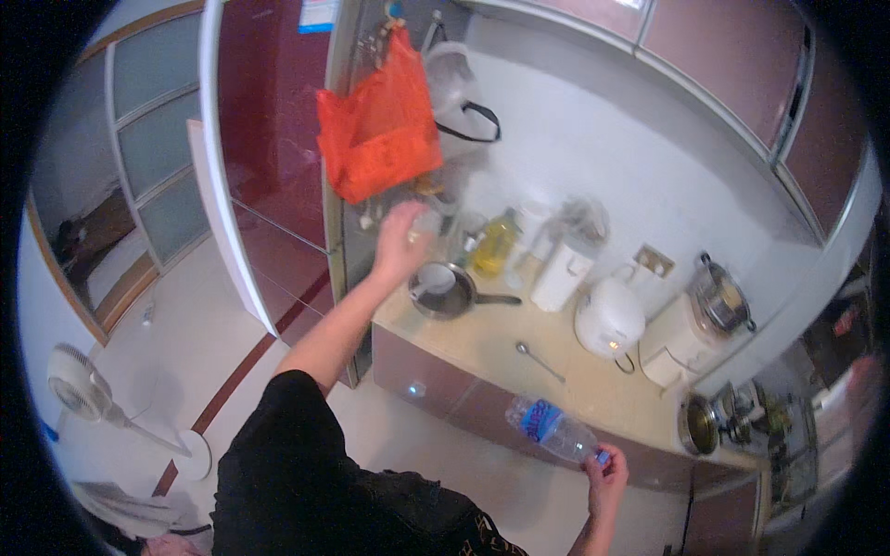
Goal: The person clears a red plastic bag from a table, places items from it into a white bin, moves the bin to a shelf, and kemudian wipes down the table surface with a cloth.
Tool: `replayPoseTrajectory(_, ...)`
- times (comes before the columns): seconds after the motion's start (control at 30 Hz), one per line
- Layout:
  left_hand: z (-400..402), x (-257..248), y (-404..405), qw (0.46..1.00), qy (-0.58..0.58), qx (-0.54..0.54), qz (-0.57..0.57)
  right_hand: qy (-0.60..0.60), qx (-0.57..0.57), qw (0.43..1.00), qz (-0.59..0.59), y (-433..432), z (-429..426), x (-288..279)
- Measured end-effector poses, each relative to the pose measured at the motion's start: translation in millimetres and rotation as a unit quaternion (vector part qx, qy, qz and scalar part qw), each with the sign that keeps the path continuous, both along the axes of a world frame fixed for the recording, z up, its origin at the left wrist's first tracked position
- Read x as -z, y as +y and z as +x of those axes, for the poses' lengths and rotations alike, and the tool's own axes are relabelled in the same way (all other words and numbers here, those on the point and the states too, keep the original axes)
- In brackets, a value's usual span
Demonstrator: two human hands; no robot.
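My left hand (403, 240) is raised over the left end of the counter, closed around a small clear container (425, 224) that is blurred. Just below it a frying pan (452, 295) rests on the counter with a white bowl-like thing (434, 276) in it. In front of the counter's edge, my right hand (606, 472) grips a clear plastic bottle (571, 438) by its blue-capped neck; the bottle lies almost level and has a blue label. On the counter between the hands lies a metal spoon (541, 361).
A yellow oil bottle (495, 243), white container (562, 274), rice cooker (610, 320) and another appliance (674, 340) line the wall. A red plastic bag (389, 132) hangs at left. Pots (699, 424) stand at right. A floor fan (80, 382) stands lower left.
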State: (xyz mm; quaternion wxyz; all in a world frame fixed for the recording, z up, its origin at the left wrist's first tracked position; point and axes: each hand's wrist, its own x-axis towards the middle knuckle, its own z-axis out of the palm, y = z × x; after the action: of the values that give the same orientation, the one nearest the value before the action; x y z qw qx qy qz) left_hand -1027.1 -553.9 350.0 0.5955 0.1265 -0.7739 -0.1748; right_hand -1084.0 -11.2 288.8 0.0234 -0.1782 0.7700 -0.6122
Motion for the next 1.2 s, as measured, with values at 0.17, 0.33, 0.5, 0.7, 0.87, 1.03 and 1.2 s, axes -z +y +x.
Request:
replayPoseTrajectory(0.17,70.1,-105.7,-92.9,0.971,0.061,-0.216,-0.077,0.057,-0.145,0.983,-0.097,-111.9,-40.9,-78.4)
replayPoseTrajectory(0.33,113.1,-175.9,-157.6,0.954,-0.023,-0.251,-0.16,0.16,-0.23,0.957,-0.07,-213.3,-47.0,-148.7)
replayPoseTrajectory(0.5,133.2,-195.9,-181.8,0.962,-0.089,-0.134,-0.221,0.331,-0.217,0.918,-0.04,-301.1,-35.9,-226.9)
replayPoseTrajectory(0.7,120.4,-200.6,-166.7,0.975,-0.122,0.13,-0.136,0.477,-0.164,0.86,-0.073,-405.0,-22.4,-314.4)
replayPoseTrajectory(0.87,116.9,-207.0,-198.1,0.98,-0.086,0.118,-0.135,0.537,-0.175,0.821,-0.085,-480.4,-4.1,-349.1)
replayPoseTrajectory(1.03,118.1,-222.4,-166.8,0.988,-0.088,0.008,-0.13,0.565,-0.185,0.8,-0.082,-514.8,10.9,-372.4)
replayPoseTrajectory(1.2,108.4,-227.3,-154.4,0.977,-0.083,-0.087,-0.176,0.596,-0.207,0.767,-0.117,-526.7,20.3,-389.2)
